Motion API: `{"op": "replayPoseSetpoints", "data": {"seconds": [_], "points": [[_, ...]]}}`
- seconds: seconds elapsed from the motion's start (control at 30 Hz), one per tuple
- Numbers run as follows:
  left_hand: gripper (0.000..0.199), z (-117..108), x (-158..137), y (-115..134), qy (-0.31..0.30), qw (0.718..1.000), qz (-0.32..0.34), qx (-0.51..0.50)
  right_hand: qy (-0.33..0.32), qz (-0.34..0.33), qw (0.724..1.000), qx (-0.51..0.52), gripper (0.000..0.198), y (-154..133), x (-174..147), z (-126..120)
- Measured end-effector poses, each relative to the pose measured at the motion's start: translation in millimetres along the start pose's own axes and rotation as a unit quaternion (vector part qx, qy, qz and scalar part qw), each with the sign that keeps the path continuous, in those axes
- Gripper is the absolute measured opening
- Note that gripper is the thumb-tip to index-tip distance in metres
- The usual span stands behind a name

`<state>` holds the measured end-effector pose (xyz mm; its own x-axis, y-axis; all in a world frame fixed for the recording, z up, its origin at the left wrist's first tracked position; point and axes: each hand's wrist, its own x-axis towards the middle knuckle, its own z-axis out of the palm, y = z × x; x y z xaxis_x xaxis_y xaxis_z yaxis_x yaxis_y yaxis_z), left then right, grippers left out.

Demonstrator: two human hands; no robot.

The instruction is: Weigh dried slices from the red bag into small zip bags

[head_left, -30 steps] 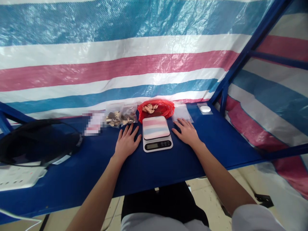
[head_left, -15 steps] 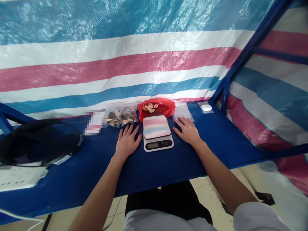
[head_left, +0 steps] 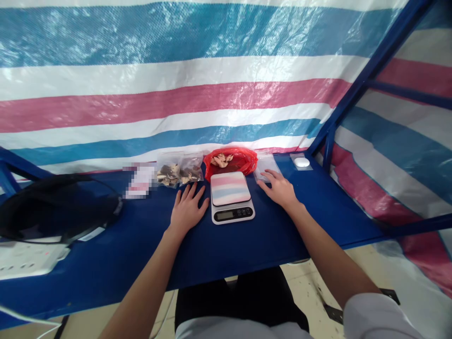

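Between my hands on the blue table sits a white digital kitchen scale [head_left: 230, 197], its shiny plate bare and reflecting the stripes. My left hand [head_left: 188, 207] lies flat with spread fingers, left of the scale and just below two clear bags of dried brown-beige pieces [head_left: 179, 174]. Beyond the scale is a red plastic bag [head_left: 248, 160], opened wide, with pale dried pieces [head_left: 221, 160] inside. My right hand [head_left: 278, 187] is right of the scale, fingers apart and slightly bent, at the near edge of some clear plastic bags [head_left: 265, 165]. It grips nothing.
On the left are a black cap-like item [head_left: 60, 205], a white power strip [head_left: 30, 261] and a blurred-out card [head_left: 139, 180]. A small white oval object [head_left: 302, 162] rests on clear plastic at back right. Striped sheeting [head_left: 176, 108] and blue frame bars [head_left: 356, 94] enclose the table.
My right hand has shifted slightly right, away from the scale, and its fingers have lifted and bent a little over the clear bags. My left hand stays in place. The view has tilted slightly.
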<state>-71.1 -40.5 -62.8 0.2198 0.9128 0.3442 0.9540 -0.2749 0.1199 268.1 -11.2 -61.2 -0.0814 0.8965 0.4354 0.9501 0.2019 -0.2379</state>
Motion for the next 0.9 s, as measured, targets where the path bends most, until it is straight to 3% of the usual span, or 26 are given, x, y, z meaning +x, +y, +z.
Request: {"op": "replayPoseSetpoints", "data": {"seconds": [0.23, 0.43, 0.6, 0.9], "points": [[0.048, 3, 2, 2, 0.007, 1.000, -0.014, 0.010, -0.044, -0.068, 0.996, -0.024, 0.036, 20, 24, 5], [0.046, 3, 0, 0, 0.016, 1.000, -0.010, 0.006, -0.026, -0.066, 0.997, 0.004, 0.031, 27, 22, 18], [0.046, 4, 0, 0, 0.015, 1.000, -0.010, 0.005, -0.012, -0.039, 0.999, 0.032, 0.028, 26, 22, 16], [0.046, 2, 0, 0, 0.006, 1.000, -0.011, 0.008, 0.008, 0.070, 0.989, 0.130, 0.027, 23, 24, 4]]}}
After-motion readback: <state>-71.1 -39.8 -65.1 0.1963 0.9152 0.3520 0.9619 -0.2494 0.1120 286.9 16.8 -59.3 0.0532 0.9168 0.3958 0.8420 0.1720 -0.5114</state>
